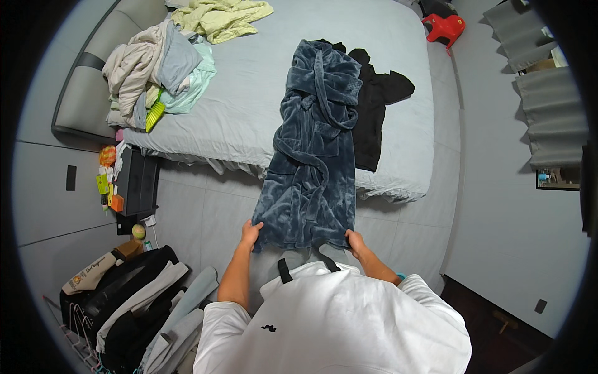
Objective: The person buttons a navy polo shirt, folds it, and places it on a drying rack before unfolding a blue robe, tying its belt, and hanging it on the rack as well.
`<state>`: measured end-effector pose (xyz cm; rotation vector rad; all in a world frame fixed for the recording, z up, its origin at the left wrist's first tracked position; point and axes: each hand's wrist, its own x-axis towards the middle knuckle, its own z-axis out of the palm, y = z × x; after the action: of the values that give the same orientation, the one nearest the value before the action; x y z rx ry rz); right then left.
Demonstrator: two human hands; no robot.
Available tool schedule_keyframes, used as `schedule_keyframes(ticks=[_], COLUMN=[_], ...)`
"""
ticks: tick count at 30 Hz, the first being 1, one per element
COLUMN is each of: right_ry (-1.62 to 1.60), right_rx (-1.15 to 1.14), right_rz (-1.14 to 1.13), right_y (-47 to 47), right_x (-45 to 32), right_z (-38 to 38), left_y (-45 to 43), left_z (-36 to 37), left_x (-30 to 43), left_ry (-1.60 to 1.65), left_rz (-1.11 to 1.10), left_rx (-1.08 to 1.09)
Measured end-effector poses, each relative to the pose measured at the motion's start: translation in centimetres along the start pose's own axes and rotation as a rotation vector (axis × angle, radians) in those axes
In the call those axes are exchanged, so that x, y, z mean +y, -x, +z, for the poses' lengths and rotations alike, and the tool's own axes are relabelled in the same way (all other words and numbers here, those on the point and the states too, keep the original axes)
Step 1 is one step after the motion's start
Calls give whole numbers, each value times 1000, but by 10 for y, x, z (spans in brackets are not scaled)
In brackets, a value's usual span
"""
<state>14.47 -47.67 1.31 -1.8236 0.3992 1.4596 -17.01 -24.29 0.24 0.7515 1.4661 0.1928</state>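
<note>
A blue-grey plush bathrobe [308,140] lies lengthwise over the near side of the bed, its sleeves folded in across the top and its belt lying loose in curves on the front. Its lower end hangs off the bed towards me. My left hand [252,233] grips the left corner of the hem, and my right hand [356,242] grips the right corner, so the hem is spread between them. Beside and partly under the robe, to its right, lies a black short-sleeved garment [371,121] on the pale grey sheet [243,93].
Crumpled bedding [140,70] and a yellow-green brush [155,117] lie near the headboard [84,100]. A yellow-green cloth [219,18] is at the far side. A dark nightstand [138,182] and a rack of clothes [140,313] stand left. A red stool [444,30] is far right.
</note>
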Motion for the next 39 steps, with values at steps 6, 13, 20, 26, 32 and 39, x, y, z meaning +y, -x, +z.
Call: schedule_keyframes(ticks=[6, 13, 20, 26, 32, 39], right_ry=[18, 2, 566, 969, 533, 137], right_rx=[-57, -103, -188, -247, -37, 13], right_rz=[2, 14, 7, 113, -884, -742], right_y=[-17, -20, -98, -175, -250, -289], right_x=[-24, -55, -111, -174, -343, -532], right_z=[-10, -5, -9, -28, 11, 68], left_y=[-33, -93, -176, -209, -254, -331], left_z=[4, 40, 132, 244, 308, 344], left_x=[17, 41, 117, 240, 338, 370], left_ry=[-291, -347, -365, -457, -616, -367], left_rz=[107, 101, 437, 576, 429, 421], left_rx=[297, 521, 324, 245, 237, -64])
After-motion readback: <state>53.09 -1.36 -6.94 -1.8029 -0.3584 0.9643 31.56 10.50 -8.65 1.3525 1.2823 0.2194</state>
